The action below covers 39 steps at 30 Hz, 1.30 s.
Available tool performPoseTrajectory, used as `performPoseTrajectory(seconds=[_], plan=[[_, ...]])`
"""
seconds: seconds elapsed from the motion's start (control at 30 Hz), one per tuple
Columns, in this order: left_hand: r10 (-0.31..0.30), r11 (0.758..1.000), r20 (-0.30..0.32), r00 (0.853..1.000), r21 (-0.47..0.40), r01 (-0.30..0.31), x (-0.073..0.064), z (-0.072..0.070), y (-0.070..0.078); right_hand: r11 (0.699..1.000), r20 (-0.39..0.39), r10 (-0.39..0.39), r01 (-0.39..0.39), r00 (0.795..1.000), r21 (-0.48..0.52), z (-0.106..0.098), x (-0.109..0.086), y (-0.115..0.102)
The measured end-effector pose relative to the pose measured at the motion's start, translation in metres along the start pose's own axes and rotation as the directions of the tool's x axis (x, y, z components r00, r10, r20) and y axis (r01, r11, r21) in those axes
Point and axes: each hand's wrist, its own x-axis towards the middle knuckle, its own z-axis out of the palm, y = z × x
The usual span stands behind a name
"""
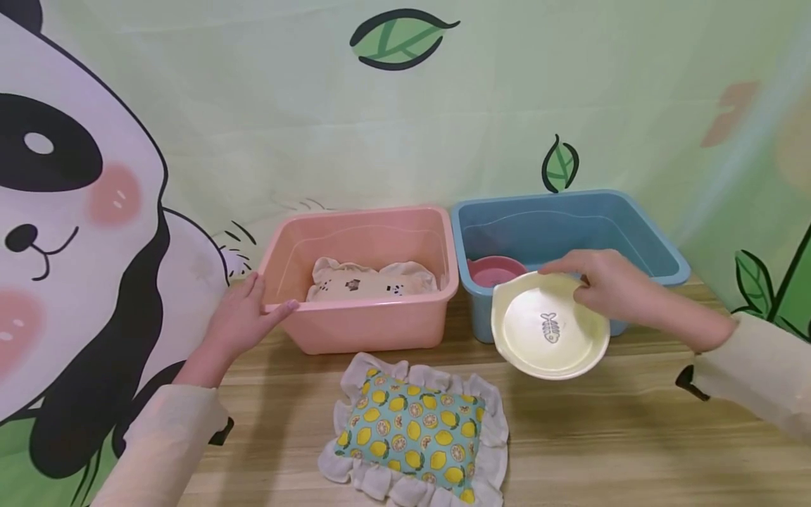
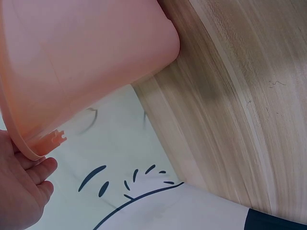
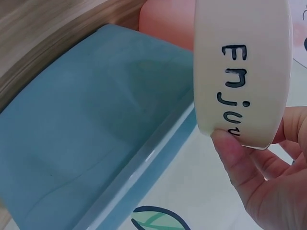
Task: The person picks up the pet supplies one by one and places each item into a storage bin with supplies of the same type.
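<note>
My right hand (image 1: 611, 287) pinches the rim of a cream bowl (image 1: 535, 338), with a fishbone drawn inside it. The bowl is tilted toward me, in front of the blue bin (image 1: 659, 267). Dark lettering shows on the outside of the bowl (image 3: 244, 28) in the right wrist view. At the near left corner of the pink bin (image 1: 374, 327), my left hand (image 1: 236, 320) grips the rim, its fingertips (image 2: 46, 168) at the edge. A cream frilled pillow (image 1: 374, 283) with small animal prints lies in the pink bin. A pink bowl (image 1: 497, 269) sits inside the blue bin.
In front of the bins, a frilled pillow with a lemon print (image 1: 412, 429) lies on the wooden table (image 1: 633, 436). The two bins stand side by side. Behind them hangs a green cloth (image 1: 405, 141) with leaf drawings and a large panda at left.
</note>
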Motion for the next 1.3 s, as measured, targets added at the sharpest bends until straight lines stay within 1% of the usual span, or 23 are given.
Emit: performPoseTrajectory(seconds=[0.4, 0.7, 1.13, 1.3], plan=[[-0.006, 1.000, -0.007, 1.000, 0.008, 0.006, 0.000, 0.001, 0.001, 1.000, -0.009, -0.011, 0.011, 1.000, 0.003, -0.006, 0.008, 0.004], [-0.013, 1.000, 0.023, 1.000, 0.008, 0.013, -0.002, -0.003, 0.004, 1.000, -0.009, -0.006, 0.006, 1.000, 0.023, -0.007, 0.013, 0.007], [-0.019, 1.000, 0.014, 1.000, 0.004, 0.018, 0.000, -0.001, 0.001, 0.999, -0.018, -0.048, 0.048, 0.999, -0.003, -0.013, 0.022, 0.009], [-0.017, 1.000, 0.004, 1.000, 0.002, 0.017, 0.000, 0.000, 0.000, 1.000, -0.027, -0.020, 0.020, 0.999, -0.011, -0.015, 0.024, 0.011]])
